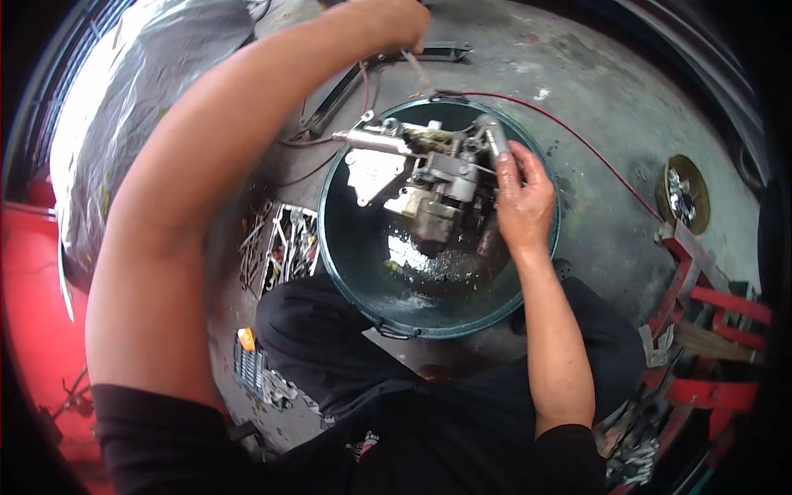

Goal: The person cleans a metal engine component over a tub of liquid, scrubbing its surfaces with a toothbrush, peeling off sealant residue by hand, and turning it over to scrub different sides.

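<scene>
A greasy metal engine part [445, 177] with a curved pipe, bolts and a flat bright plate is held over a dark green round tub [326, 256]. My right hand [525, 202] is wrapped round its right side, by the grey pipe. The far side of the part and some of my fingertips are hidden. My left hand [392, 25] is raised beyond the tub's far rim, its fingers closed. From it a thin, pale, brush-like tool [419, 70] points down towards the rim, smeared by motion. Dark liquid [445, 272] glistens in the tub below the part.
An open tray of tools [293, 243] lies left of the tub. A bowl of small metal parts [685, 194] stands at the right, near a red metal frame [726, 309]. A red hose [569, 124] crosses the floor. Grey sheeting [140, 107] covers something at the upper left.
</scene>
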The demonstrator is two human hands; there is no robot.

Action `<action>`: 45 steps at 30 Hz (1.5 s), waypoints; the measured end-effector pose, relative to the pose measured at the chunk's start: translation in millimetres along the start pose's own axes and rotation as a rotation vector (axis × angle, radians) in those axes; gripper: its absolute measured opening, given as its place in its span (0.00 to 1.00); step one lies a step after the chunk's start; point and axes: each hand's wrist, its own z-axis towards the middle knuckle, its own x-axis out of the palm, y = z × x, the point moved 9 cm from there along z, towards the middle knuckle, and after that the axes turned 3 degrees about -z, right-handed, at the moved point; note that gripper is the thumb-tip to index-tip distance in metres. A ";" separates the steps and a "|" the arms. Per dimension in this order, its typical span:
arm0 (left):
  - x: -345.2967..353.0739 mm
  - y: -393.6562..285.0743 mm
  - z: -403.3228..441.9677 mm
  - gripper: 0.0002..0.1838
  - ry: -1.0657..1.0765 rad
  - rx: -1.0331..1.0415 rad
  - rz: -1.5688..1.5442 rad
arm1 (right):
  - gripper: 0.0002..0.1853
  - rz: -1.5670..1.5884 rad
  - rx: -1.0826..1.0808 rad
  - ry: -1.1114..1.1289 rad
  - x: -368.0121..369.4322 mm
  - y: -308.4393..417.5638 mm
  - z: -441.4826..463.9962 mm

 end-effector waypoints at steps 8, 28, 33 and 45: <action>147.8 41.7 -209.2 0.32 -0.292 -0.821 -1.517 | 0.25 -0.401 -0.110 0.172 19.5 24.5 24.6; 110.1 -166.0 -176.8 0.11 -0.310 -0.472 -1.264 | 0.22 -0.298 0.025 0.245 25.0 -23.0 107.8; 136.3 -119.6 -194.4 0.08 -0.381 -0.627 -1.328 | 0.22 -0.247 0.064 0.257 26.9 -30.9 117.4; 106.1 -175.5 -146.7 0.14 -0.355 -0.530 -1.356 | 0.20 -0.384 -0.077 0.226 25.5 -42.3 139.9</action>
